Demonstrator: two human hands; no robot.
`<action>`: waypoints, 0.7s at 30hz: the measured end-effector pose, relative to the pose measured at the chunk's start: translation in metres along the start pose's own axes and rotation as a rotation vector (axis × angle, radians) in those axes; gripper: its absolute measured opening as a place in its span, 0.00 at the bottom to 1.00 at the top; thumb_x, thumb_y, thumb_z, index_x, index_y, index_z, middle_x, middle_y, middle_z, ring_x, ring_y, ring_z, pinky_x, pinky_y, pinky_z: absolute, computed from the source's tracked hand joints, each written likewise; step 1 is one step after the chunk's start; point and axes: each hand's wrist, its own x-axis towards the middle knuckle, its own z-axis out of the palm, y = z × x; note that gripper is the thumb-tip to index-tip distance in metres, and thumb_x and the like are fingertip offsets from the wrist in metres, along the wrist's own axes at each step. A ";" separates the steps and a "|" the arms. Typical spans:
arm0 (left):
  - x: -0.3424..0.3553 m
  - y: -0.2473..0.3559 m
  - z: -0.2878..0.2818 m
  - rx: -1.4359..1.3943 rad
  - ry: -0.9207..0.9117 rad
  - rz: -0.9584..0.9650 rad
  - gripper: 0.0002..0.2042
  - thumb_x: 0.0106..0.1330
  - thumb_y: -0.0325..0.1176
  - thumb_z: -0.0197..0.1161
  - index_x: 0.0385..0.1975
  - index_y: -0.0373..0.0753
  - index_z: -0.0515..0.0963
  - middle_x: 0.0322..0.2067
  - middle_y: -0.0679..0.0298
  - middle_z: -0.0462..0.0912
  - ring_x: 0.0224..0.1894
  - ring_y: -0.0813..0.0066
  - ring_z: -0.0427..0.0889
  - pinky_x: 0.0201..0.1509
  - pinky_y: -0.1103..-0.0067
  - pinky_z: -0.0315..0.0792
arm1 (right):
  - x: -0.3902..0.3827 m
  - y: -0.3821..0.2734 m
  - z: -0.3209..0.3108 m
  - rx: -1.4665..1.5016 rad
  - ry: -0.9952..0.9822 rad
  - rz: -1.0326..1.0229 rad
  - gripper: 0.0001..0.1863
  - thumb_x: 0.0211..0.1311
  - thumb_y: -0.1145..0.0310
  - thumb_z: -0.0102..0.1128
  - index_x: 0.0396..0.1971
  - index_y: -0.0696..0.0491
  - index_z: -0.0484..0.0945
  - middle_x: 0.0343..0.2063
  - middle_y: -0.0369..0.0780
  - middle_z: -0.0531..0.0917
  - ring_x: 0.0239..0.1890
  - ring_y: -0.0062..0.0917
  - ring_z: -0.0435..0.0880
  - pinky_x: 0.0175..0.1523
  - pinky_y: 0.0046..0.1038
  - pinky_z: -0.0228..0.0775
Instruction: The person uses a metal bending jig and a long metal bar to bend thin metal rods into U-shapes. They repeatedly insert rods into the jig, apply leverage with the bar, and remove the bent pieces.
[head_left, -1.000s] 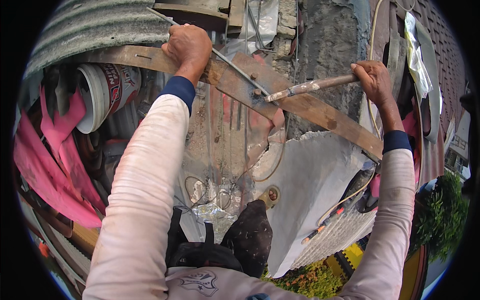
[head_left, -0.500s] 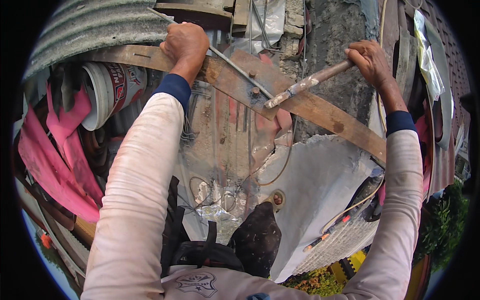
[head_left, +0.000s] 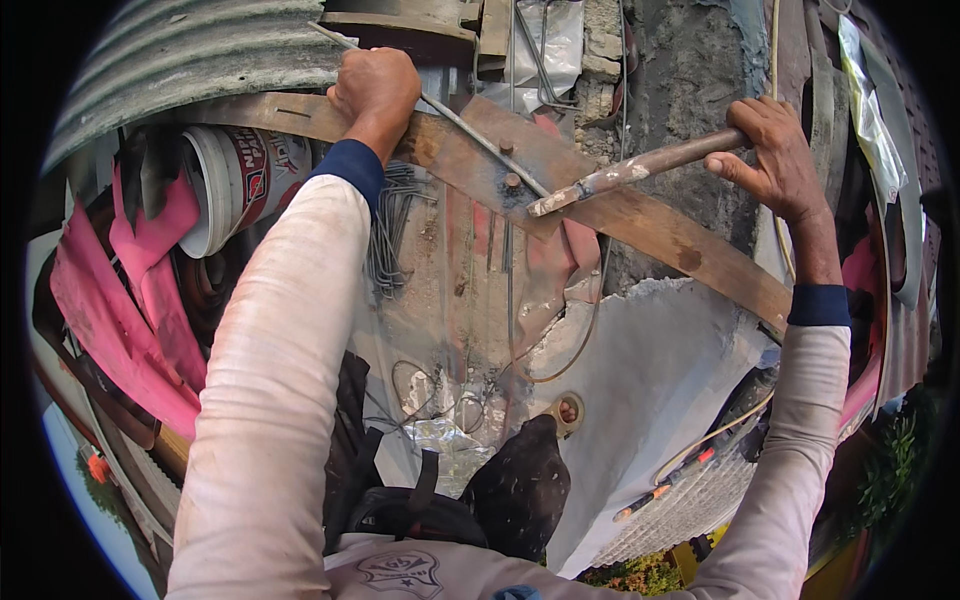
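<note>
My left hand (head_left: 372, 92) is closed around a thin steel rod (head_left: 465, 128), which lies diagonally over a rusty brown plate (head_left: 550, 155) with two stubby pins (head_left: 511, 181) on a long brown board (head_left: 700, 240); the rod runs beside the pins. My right hand (head_left: 768, 150) has its fingers over a paint-flecked brown metal pipe (head_left: 650, 164), with its thumb lifted away from it. The pipe's far end rests by the rod's lower end, just right of the lower pin.
Corrugated sheet (head_left: 210, 50) lies upper left, above a paint pail (head_left: 215, 190) and pink sheeting (head_left: 120, 330). Bent rods (head_left: 392, 230) lie behind my left arm, loose wires below the plate. A dark foot-level shape (head_left: 515, 480), grey slab (head_left: 640, 370) and cord (head_left: 700, 440) are lower down.
My right hand has shifted slightly right and down, its grip loosened with the thumb off the pipe. My left hand stays on the rod. The whole view has shifted slightly right.
</note>
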 end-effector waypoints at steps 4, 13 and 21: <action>-0.001 0.006 -0.005 -0.013 0.034 -0.072 0.15 0.71 0.40 0.63 0.40 0.35 0.91 0.46 0.47 0.93 0.52 0.48 0.92 0.65 0.54 0.73 | -0.005 -0.008 0.005 -0.058 0.109 -0.019 0.44 0.56 0.19 0.68 0.29 0.54 0.77 0.25 0.40 0.73 0.34 0.37 0.73 0.49 0.41 0.66; 0.000 0.015 -0.011 0.125 -0.117 -0.037 0.16 0.71 0.38 0.62 0.44 0.34 0.92 0.48 0.46 0.93 0.58 0.41 0.88 0.69 0.57 0.74 | -0.054 -0.051 0.011 -0.029 0.219 0.157 0.42 0.51 0.25 0.75 0.25 0.55 0.74 0.23 0.42 0.73 0.30 0.41 0.73 0.44 0.41 0.63; 0.003 0.019 -0.006 -0.104 -0.067 -0.240 0.19 0.73 0.38 0.60 0.49 0.27 0.89 0.56 0.41 0.90 0.65 0.41 0.84 0.72 0.61 0.73 | -0.112 -0.130 0.014 -0.093 0.200 0.511 0.42 0.53 0.23 0.73 0.22 0.53 0.71 0.20 0.42 0.71 0.28 0.40 0.73 0.43 0.42 0.61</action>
